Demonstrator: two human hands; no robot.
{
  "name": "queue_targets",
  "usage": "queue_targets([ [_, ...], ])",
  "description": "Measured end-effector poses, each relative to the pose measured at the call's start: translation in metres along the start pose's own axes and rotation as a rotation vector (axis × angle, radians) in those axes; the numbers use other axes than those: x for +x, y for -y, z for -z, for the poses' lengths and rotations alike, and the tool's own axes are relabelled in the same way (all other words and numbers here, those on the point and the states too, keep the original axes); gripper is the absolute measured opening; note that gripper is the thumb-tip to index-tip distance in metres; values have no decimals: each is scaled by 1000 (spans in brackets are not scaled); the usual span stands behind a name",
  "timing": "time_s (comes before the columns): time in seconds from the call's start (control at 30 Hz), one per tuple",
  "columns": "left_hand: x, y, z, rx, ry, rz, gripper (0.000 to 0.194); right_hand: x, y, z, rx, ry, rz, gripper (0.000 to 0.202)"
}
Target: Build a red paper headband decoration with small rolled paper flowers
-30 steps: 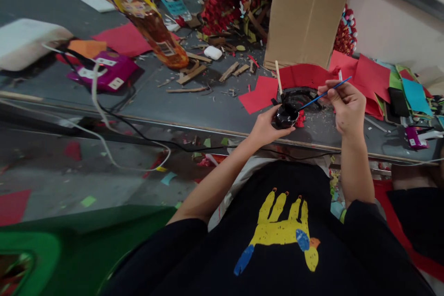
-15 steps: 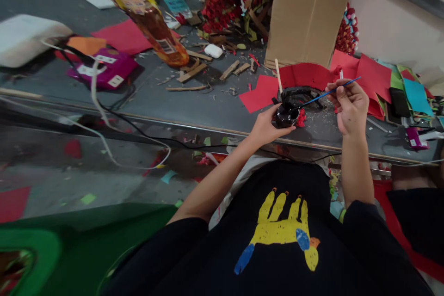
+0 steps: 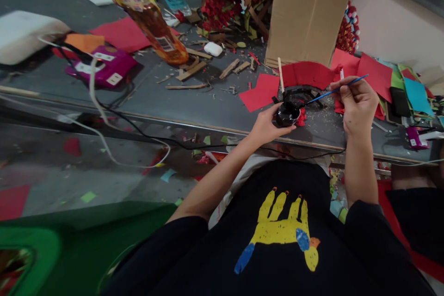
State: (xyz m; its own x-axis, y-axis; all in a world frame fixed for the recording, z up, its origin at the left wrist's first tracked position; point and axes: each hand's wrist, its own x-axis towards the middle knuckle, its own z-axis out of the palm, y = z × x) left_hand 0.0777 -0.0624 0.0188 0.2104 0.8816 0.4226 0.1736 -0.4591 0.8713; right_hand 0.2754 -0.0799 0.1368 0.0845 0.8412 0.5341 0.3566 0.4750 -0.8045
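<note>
My left hand is wrapped round a small cup of black paint at the table's front edge. A pale wooden stick stands up from the cup. My right hand pinches a thin blue brush, whose dark tip is at the cup's rim. Just behind the cup lies a black curved piece. A small red crumpled piece sits beside the cup, and red paper lies to its left.
A cardboard panel stands behind my hands. A tilted bottle of brown liquid, a purple box and wood scraps are on the left. Coloured papers and a black phone lie at right. A person's leg shows at lower right.
My right hand has moved a little to the right with the brush, and the brush tip has shifted right, from inside the cup towards its rim. My left hand holds the cup as before.
</note>
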Motion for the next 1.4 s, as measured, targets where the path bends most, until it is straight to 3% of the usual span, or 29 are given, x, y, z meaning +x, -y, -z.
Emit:
queue_targets([
  [0.33,0,-2,1,-18,0,-6,64,1,13,1,-52,12,33,13],
  [0.57,0,-2,1,-3,-11,-18,65,2,18,0,54,-57,125,7],
  [0.93,0,2,1,30,-20,-47,65,5,3,-13,50,-62,100,14],
  [1.17,0,3,1,36,-13,-54,66,11,-21,-1,-180,16,265,24],
  [1.4,0,1,1,45,-16,-51,65,8,-4,-5,-128,-73,239,14],
])
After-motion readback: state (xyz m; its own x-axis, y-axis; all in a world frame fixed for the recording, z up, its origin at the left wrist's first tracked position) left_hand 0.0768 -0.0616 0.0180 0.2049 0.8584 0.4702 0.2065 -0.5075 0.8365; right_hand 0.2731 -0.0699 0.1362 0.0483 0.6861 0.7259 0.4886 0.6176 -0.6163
